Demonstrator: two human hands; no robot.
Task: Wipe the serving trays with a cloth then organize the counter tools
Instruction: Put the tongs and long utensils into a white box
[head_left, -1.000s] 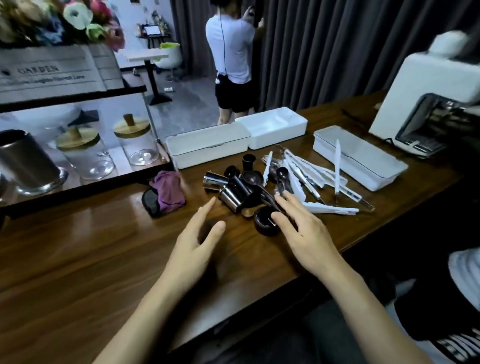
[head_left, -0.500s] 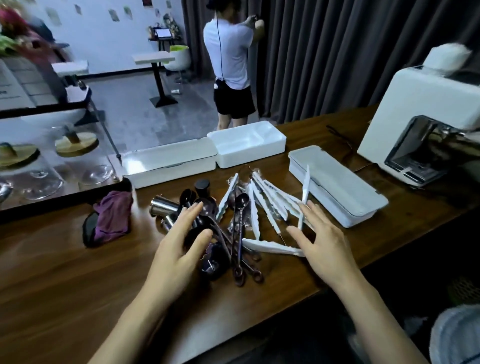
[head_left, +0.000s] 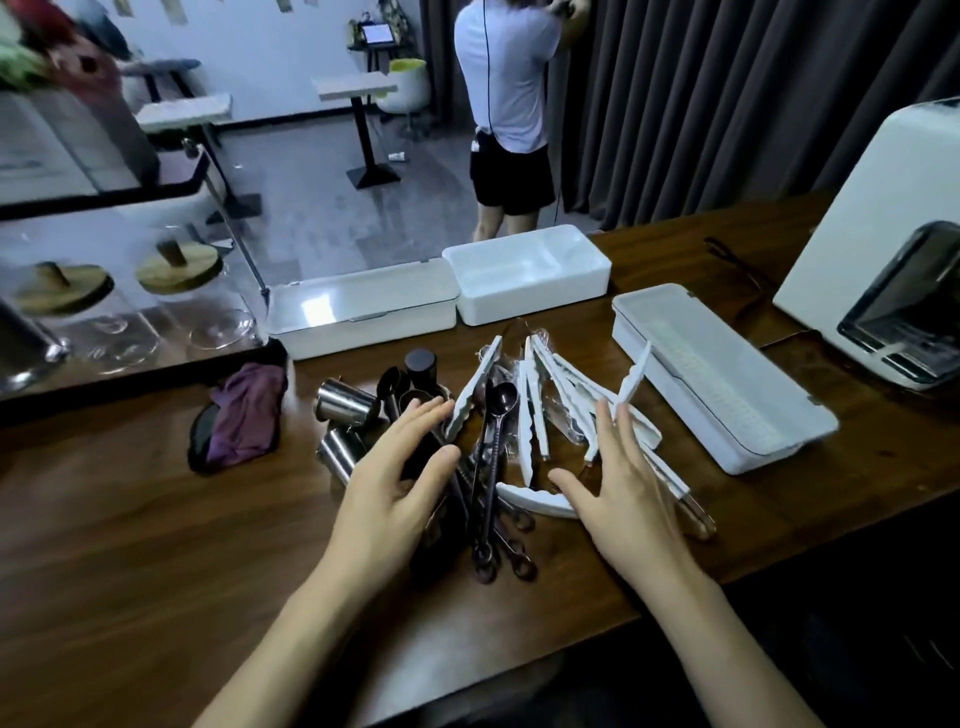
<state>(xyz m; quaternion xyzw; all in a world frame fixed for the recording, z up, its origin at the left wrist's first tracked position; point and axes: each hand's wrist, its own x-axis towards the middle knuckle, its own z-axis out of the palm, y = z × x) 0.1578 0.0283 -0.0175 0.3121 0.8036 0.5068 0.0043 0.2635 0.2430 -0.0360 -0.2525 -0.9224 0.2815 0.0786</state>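
Left hand open and empty over the dark cups, I find the measuring spoons just at its three o'clock, handles running twelve-to-six, white tongs fanned beneath my open right hand.

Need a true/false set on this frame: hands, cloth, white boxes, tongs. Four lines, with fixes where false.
1. The left hand and right hand are both open over the tool pile. True.
2. The purple cloth is in the left hand. False: it lies untouched on the counter, left of the pile.
3. The middle white box has no lid on. True.
4. The white tongs are packed in the long box. False: they lie loose in the pile on the counter.
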